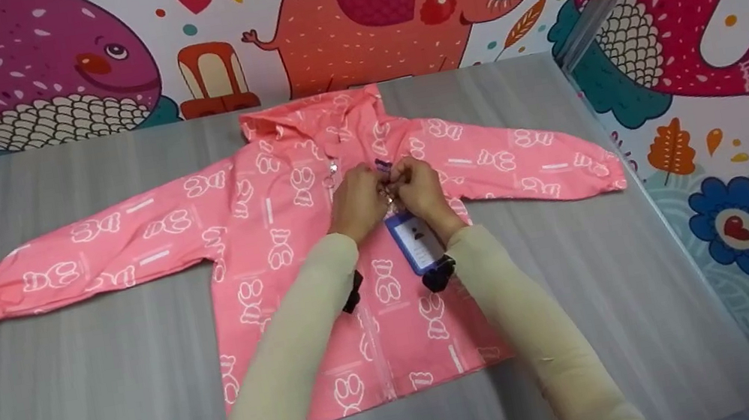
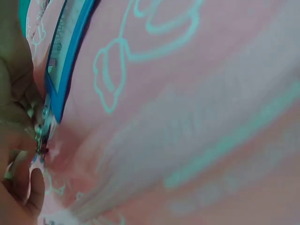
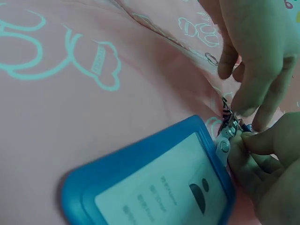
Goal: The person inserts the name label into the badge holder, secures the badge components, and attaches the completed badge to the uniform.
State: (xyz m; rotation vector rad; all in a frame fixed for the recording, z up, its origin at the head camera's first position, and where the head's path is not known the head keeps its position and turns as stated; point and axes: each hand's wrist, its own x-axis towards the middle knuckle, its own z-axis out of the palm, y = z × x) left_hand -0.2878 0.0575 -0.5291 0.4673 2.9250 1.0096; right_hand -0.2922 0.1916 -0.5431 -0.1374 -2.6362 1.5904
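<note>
A pink child's jacket (image 1: 309,274) with white printed figures lies spread out, hood at the far end and sleeves to both sides. On its chest, right of the zipper, rests a blue-framed ID badge (image 1: 416,239) with a white card. The badge's metal clip (image 3: 230,129) sits against the fabric at its top edge. My right hand (image 1: 421,191) pinches the clip and its strap between thumb and finger. From the other side my left hand (image 1: 359,201) has its fingertips on the clip's metal end, seemingly pinching it. Fingers partly hide the clip.
Underneath is a grey wood-patterned table (image 1: 101,392). Close to my left hand hangs the zipper pull (image 1: 333,169). A wall (image 1: 387,10) printed with cartoon animals stands behind the table and continues along the right side.
</note>
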